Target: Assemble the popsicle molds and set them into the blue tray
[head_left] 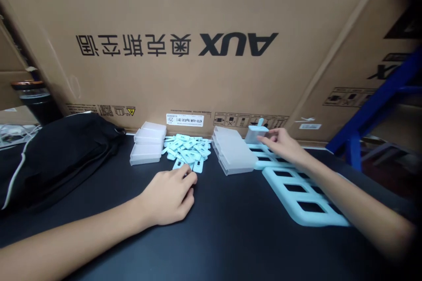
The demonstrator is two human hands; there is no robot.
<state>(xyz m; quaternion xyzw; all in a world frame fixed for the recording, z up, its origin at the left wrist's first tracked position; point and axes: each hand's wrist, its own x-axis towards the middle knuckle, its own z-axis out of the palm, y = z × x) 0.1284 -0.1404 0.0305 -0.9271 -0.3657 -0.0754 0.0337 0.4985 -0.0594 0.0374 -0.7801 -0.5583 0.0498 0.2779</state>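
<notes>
The left hand (171, 195) is resting on the black desk (231, 237), nearer the front edge than anything else on it. Its fingers are curled narrow, and the fingertips are touching the nearest tag at the front of the tag pile (187, 149); whether they are gripping it cannot be told. The pile is lying toward the desk's back edge, made up of small pale blue tags scattered over one another.

Toward the right edge, a pale blue tray (296, 215) with rectangular openings is lying flat, running from mid-desk toward the back. The right forearm is crossing over it. The right hand (283, 145) is reaching to the far end of the tray, fingers extended, loosely spread and touching a small translucent box (256, 134) that is standing there with a tag sticking up from it.

Just left of the tray, a stack of clear lids (232, 149) is lying near the back edge. Left of the pile, a second stack of clear cases (148, 142) is sitting. A black bag (56, 158) is occupying the back left corner. A large cardboard carton (211, 44) is standing behind the desk along its back edge.
</notes>
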